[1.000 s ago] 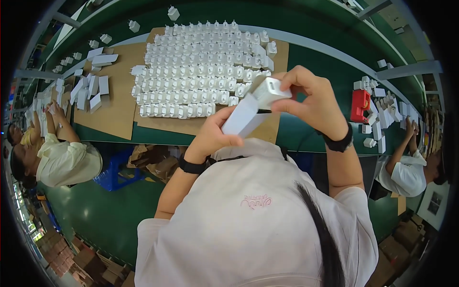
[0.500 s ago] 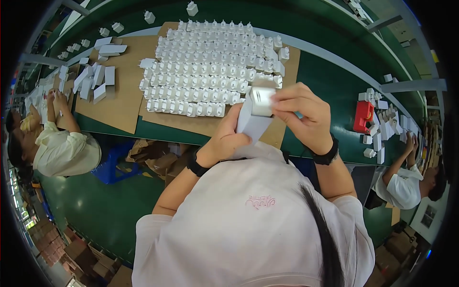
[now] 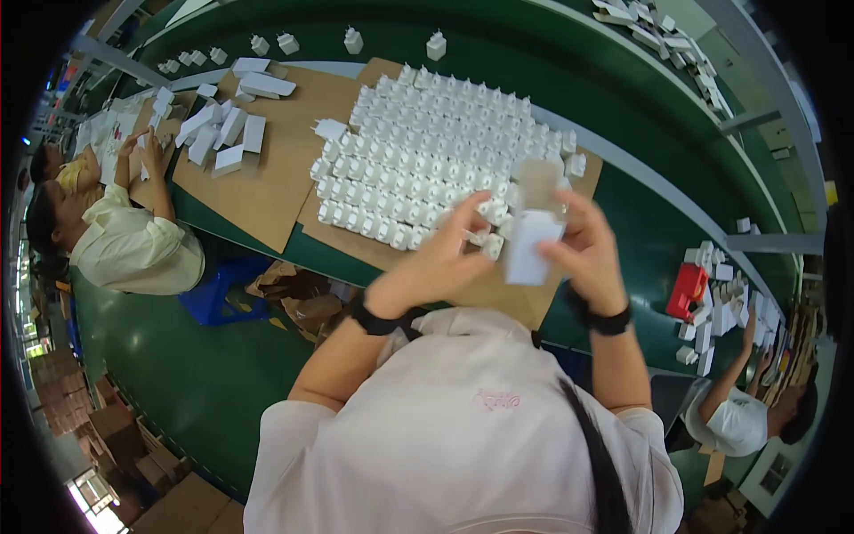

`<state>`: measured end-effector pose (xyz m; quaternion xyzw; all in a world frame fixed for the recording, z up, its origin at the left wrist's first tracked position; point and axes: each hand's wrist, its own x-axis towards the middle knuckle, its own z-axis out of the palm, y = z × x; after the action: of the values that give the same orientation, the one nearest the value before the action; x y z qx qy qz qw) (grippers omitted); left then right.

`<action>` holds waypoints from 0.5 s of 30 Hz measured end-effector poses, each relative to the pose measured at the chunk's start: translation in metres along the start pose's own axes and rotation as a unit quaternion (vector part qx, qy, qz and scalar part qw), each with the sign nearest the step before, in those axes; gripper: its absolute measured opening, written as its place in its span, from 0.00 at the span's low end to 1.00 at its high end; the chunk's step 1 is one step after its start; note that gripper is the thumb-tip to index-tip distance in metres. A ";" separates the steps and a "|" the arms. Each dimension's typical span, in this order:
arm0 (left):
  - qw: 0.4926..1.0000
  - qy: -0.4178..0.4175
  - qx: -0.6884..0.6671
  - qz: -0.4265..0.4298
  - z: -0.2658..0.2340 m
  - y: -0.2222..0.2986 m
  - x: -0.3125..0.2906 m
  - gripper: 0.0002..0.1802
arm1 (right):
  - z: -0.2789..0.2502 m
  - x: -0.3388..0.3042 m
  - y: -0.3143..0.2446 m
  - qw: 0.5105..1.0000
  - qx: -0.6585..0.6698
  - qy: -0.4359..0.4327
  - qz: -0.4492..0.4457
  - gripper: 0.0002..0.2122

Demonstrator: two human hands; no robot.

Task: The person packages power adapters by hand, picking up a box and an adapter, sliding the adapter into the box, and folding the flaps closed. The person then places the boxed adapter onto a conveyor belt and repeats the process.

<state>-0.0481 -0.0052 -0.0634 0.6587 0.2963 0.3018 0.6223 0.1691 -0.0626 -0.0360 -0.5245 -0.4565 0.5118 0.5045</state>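
Note:
My right hand (image 3: 592,254) is closed round a white carton (image 3: 535,249), held upright with its top flap raised; the carton and fingers are slightly blurred. Beside it, my left hand (image 3: 436,267) reaches to the near right corner of a block of white plug chargers (image 3: 427,151). Its thumb and fingers are spread on either side of one charger (image 3: 485,242); whether they touch it is unclear. The chargers stand in tight rows on a brown cardboard sheet (image 3: 342,238). Part of the block is hidden behind the carton and my hands.
Loose white cartons (image 3: 227,129) lie on another cardboard sheet at the left. Several single chargers (image 3: 354,40) stand along the green bench's far side. To the right are a red tool (image 3: 688,291) and more white pieces. Co-workers sit at both sides; a blue stool (image 3: 222,289) is below left.
My left hand has let go of the carton and moved to the chargers. The right hand now holds the carton, lower down. The view has shifted, so the bench appears displaced.

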 end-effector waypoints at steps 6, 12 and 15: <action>0.844 0.312 0.434 -0.043 -0.218 -0.051 -0.004 0.27 | -0.168 0.139 0.005 0.969 -0.139 0.203 0.024 0.25; 0.698 0.280 0.649 -0.120 -0.349 -0.091 0.008 0.29 | -0.260 0.270 0.112 0.962 -0.096 0.216 0.134 0.29; 0.651 0.200 0.721 -0.125 -0.377 -0.114 0.041 0.29 | -0.297 0.317 0.151 0.864 -0.419 0.268 0.072 0.31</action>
<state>-0.3122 0.2730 -0.1600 0.7803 0.6176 0.0374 -0.0913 0.4782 0.2229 -0.2203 -0.8350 -0.4362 0.1465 0.3018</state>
